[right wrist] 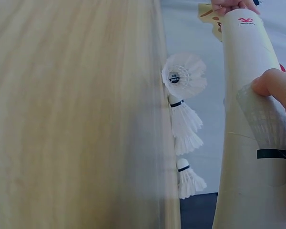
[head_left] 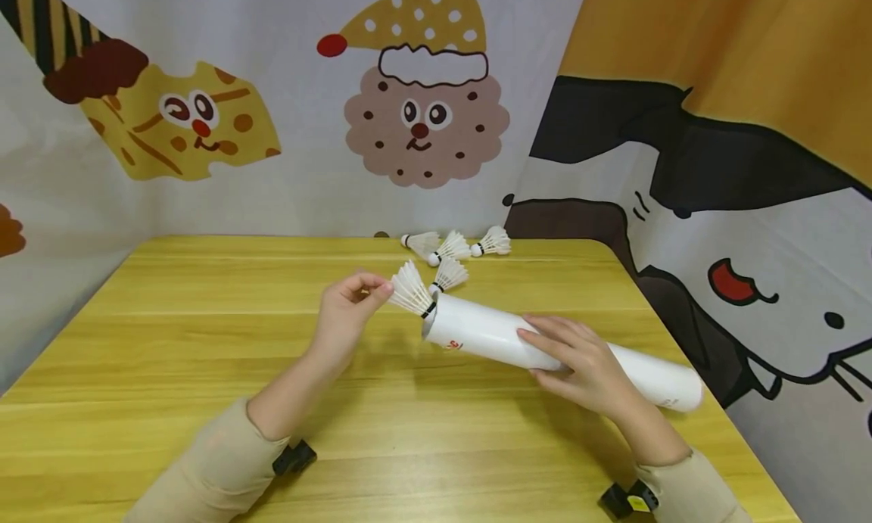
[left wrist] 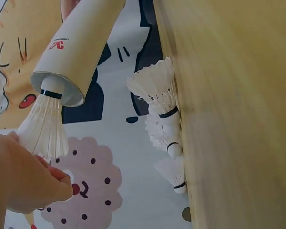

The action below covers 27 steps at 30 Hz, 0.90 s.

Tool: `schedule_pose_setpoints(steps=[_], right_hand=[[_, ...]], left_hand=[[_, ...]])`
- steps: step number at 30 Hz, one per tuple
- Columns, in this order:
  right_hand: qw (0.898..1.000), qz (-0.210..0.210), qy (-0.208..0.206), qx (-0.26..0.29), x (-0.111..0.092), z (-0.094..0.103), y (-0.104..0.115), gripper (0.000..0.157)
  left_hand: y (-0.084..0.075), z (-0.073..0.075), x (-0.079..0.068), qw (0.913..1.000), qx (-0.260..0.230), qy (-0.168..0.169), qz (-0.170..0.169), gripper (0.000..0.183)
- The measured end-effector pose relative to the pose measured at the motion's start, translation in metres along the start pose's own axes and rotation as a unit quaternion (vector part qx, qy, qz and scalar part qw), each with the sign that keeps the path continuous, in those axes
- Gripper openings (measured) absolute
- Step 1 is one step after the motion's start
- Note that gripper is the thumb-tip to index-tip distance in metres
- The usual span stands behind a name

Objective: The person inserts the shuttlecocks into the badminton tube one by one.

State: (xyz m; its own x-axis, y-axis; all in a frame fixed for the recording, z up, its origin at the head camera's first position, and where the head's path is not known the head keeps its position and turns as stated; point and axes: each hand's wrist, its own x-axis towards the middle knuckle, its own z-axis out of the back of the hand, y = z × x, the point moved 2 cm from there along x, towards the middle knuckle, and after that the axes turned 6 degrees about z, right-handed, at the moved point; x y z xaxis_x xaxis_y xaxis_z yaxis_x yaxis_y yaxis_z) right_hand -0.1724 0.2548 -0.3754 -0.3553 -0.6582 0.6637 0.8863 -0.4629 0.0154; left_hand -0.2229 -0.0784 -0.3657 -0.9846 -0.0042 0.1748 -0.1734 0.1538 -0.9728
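My left hand point(head_left: 344, 311) pinches a white feather shuttlecock point(head_left: 411, 290) by its feather edge. The shuttlecock's cork end points into the open mouth of a long white shuttlecock tube point(head_left: 477, 330). In the left wrist view its black band point(left wrist: 51, 94) sits right at the rim, with the feathers outside. My right hand point(head_left: 579, 360) grips the tube around its middle, thumb on one side. The tube slants, its mouth toward my left hand and its other end at the right. A printed shuttlecock picture point(right wrist: 267, 119) shows on its side. The tube's inside is mostly hidden.
Several loose shuttlecocks point(head_left: 450, 247) lie by the back edge of the wooden table point(head_left: 238, 334), one point(head_left: 450, 275) closer, just behind the tube mouth. A cartoon-print curtain point(head_left: 293, 205) hangs behind the table and along its right side.
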Motion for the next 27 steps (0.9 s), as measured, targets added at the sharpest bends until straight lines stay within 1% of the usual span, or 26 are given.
schedule_pose_setpoints(steps=[3, 6, 10, 14, 19, 21, 24, 27], right_hand=[[1.000, 0.000, -0.002, 0.000, 0.000, 0.000, 0.000, 0.043], [1.000, 0.000, -0.002, 0.002, 0.000, 0.000, 0.000, 0.043], [1.000, 0.001, -0.002, 0.004, 0.000, 0.000, 0.000, 0.043], [1.000, 0.005, -0.002, 0.007, 0.000, -0.001, -0.001, 0.043], [1.000, 0.009, 0.000, 0.005, 0.000, -0.002, -0.001, 0.044], [1.000, 0.009, 0.001, 0.004, 0.000, -0.002, -0.001, 0.044], [1.000, 0.010, 0.002, 0.002, -0.001, -0.003, -0.001, 0.043], [1.000, 0.012, 0.002, 0.002, -0.002, -0.004, -0.001, 0.043]], left_hand=[[0.001, -0.001, -0.001, 0.9998, 0.015, 0.011, 0.001, 0.011], [0.002, -0.002, -0.001, 0.9985, 0.048, 0.025, 0.006, 0.001], [0.005, -0.004, -0.001, 0.9948, 0.087, 0.051, 0.018, 0.008], [0.007, -0.007, -0.002, 0.9897, 0.113, 0.082, 0.028, 0.008], [0.009, -0.007, -0.002, 0.9826, 0.140, 0.118, 0.033, 0.009], [0.009, -0.008, -0.003, 0.9796, 0.149, 0.130, 0.036, 0.007], [0.011, -0.009, -0.003, 0.9758, 0.164, 0.141, 0.033, 0.006], [0.012, -0.011, -0.003, 0.9741, 0.169, 0.149, 0.020, 0.007]])
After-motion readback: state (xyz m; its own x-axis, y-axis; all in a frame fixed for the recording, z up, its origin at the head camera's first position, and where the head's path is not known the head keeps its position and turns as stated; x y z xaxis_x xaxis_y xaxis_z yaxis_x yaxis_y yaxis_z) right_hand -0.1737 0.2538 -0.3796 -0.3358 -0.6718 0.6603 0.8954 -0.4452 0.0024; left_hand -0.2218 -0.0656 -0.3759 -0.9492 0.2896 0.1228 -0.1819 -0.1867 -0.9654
